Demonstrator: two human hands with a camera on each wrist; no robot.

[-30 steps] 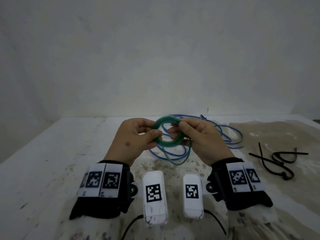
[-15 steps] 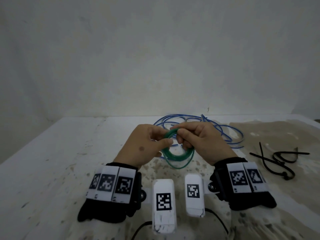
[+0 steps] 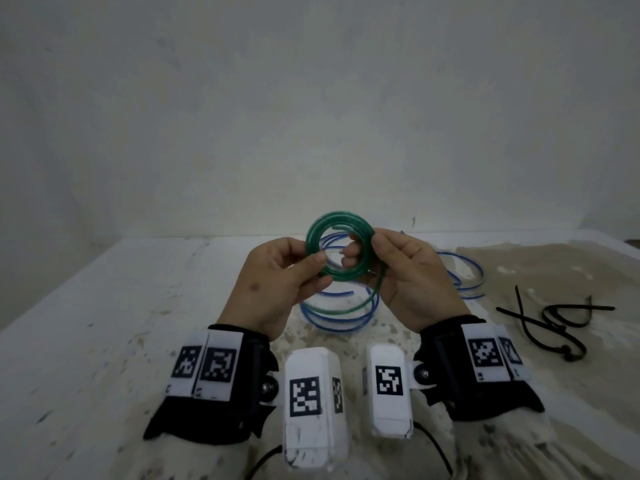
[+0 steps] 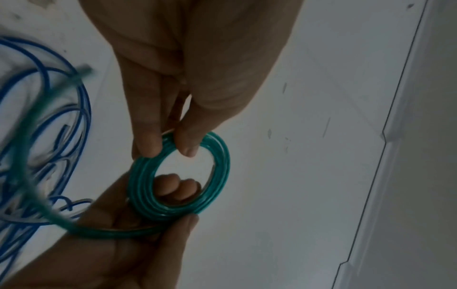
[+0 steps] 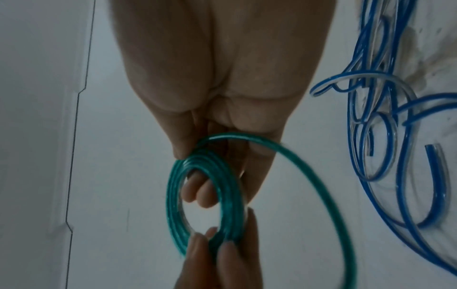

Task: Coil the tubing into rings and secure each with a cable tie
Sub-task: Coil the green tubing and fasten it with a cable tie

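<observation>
Green tubing ring (image 3: 340, 245), held upright above the desk (image 3: 104, 306), pinched at opposite sides by left hand (image 3: 277, 282) and right hand (image 3: 412, 271); uncoiled tail hung below, cable ties (image 3: 554, 320) nearer the right.

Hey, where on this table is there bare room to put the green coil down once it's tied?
The left side of the table, left of the left hand, is bare. Past the green tubing coil it is crowded: loose blue tubing sprawls between and beyond the hands, and black cable ties lie right of the right hand.
</observation>
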